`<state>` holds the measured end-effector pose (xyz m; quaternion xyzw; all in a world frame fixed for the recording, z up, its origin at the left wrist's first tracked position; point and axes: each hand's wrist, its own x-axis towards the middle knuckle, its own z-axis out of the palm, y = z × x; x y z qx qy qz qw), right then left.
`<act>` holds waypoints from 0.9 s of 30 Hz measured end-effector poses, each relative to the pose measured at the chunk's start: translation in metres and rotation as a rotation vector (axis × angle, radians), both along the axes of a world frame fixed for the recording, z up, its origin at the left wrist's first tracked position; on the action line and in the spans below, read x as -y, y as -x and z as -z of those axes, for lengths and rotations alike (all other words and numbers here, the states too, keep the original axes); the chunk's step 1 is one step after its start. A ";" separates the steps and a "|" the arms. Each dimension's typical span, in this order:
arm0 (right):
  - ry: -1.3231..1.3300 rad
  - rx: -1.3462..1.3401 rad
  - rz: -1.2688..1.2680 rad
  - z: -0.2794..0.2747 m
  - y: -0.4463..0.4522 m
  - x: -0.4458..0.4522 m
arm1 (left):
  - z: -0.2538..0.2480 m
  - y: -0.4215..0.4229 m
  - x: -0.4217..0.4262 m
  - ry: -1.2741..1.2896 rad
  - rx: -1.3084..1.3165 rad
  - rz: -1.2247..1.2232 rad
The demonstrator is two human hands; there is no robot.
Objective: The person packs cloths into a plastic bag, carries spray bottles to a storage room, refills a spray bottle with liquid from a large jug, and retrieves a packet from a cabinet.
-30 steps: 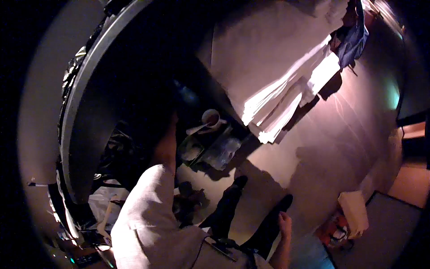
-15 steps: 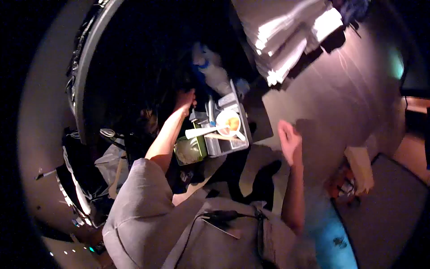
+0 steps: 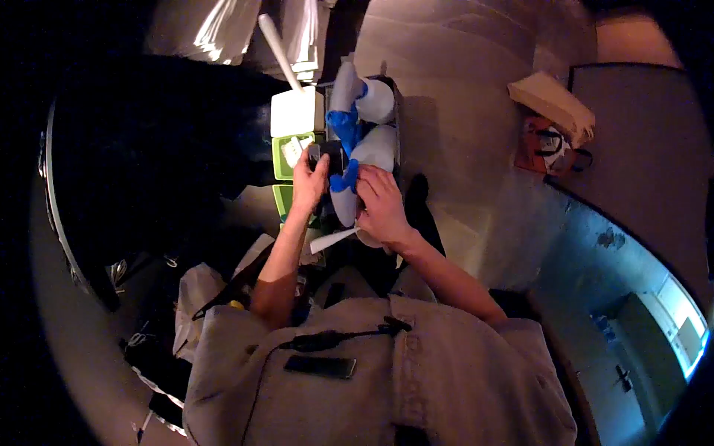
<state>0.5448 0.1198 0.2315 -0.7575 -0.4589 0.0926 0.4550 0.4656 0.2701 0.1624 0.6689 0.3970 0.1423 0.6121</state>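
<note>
My left hand (image 3: pixel 308 184) is closed on a small dark box-shaped object (image 3: pixel 324 154), thumb on its near side. Just to the right, my right hand (image 3: pixel 383 204) has its fingers curled against a spray bottle (image 3: pixel 375 150) with a blue and grey trigger head; its fingertips are partly hidden. A second spray bottle (image 3: pixel 375 102) of the same kind stands behind it. Both bottles are in a dark caddy (image 3: pixel 399 111). Below my right hand, a white handle (image 3: pixel 332 241) sticks out to the left from a pale cup that the hand partly covers.
Left of the caddy stand a white-lidded container (image 3: pixel 291 111) and a green bin (image 3: pixel 283 157) with pale items inside. A long white handle (image 3: pixel 279 50) rises behind them. At the right are a red bag (image 3: pixel 533 149) and a cardboard piece (image 3: pixel 554 104). Pale folded sheets (image 3: pixel 227 30) hang at the back.
My view has turned, and the caddy now appears with the spray bottles in front of me. My right hand has come in from the right to the spray bottle. The dark object now shows in my left hand.
</note>
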 end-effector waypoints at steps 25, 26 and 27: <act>-0.814 -0.696 0.531 -0.052 -0.137 0.091 | -0.011 -0.039 0.011 0.082 -0.215 -0.104; -0.887 -0.792 0.570 -0.050 -0.142 0.095 | -0.015 -0.039 0.013 0.100 -0.202 -0.114; -0.883 -0.788 0.572 -0.041 -0.154 0.099 | -0.016 -0.040 0.014 0.145 -0.148 -0.131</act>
